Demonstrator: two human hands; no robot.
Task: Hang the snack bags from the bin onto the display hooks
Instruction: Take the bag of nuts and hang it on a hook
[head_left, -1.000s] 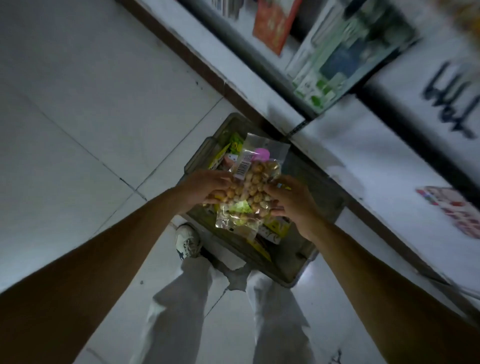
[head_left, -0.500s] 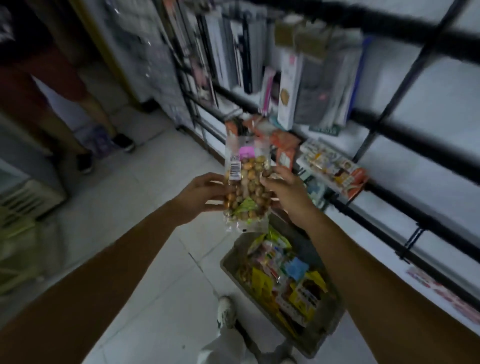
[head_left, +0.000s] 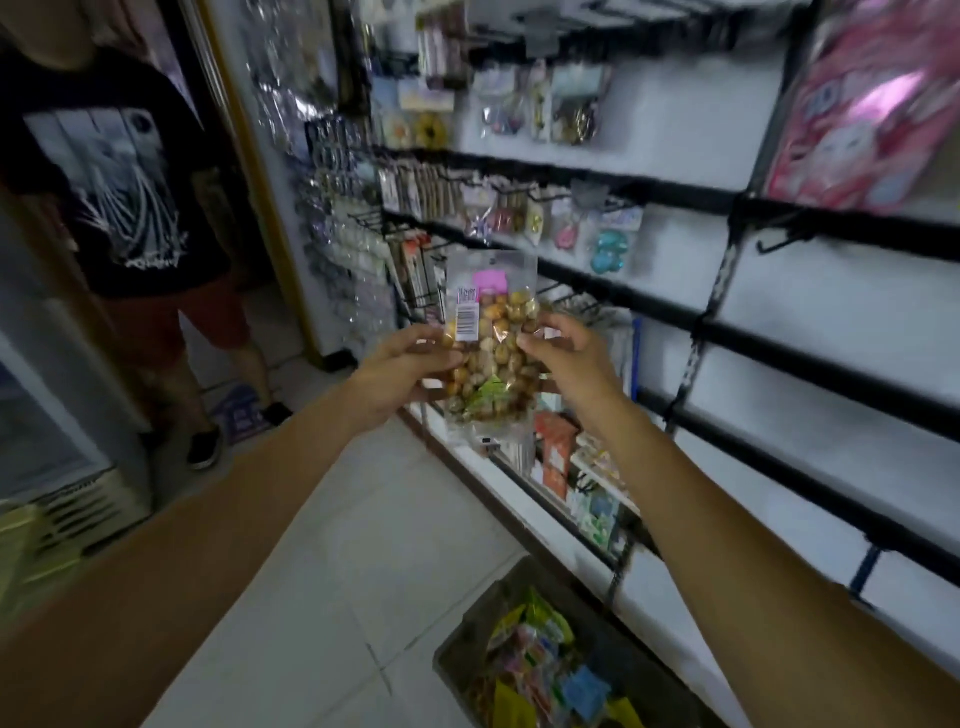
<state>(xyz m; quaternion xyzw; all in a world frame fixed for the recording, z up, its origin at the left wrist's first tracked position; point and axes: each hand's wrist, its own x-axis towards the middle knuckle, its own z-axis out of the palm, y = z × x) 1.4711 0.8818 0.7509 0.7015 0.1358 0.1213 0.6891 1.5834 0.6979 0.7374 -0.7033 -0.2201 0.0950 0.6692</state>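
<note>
**shelfwatcher:** In front of the hook wall, about chest height, both hands are up holding one clear snack bag (head_left: 491, 340) upright. It's full of round golden-brown bits, with a pink label near the top, a white barcode sticker on its left side and a green patch low down. The left hand (head_left: 400, 371) has it by the left edge, the right hand (head_left: 569, 364) by the right edge, so the fingers on both sides are closed on the bag, pinching its edges.

**aisle_nine:** Is it on a hook yet?

**shelfwatcher:** Nope, the bag is held in the air just in front of the black wire hooks (head_left: 558, 291), and its top edge isn't on any of them. I can't tell whether it touches the one right behind it, everything back there is blurry. Other small packets (head_left: 608, 234) already hang on the rail above and to the right.

**aisle_nine:** Where's the rest of the stock?

**shelfwatcher:** The bin (head_left: 470, 629) sits on the tiled floor (head_left: 363, 545) at the bottom of the view, right against the base of the shelving and below the right forearm. It's stuffed with colourful bags (head_left: 540, 670), yellow, green and blue ones on top.

**aisle_nine:** Anyone else around?

**shelfwatcher:** Another person (head_left: 140, 208) stands off to the left in a black printed T-shirt, red shorts and dark shoes, well apart from the hands. There's also a big pink pack (head_left: 862, 104) hanging at the upper right.
</note>
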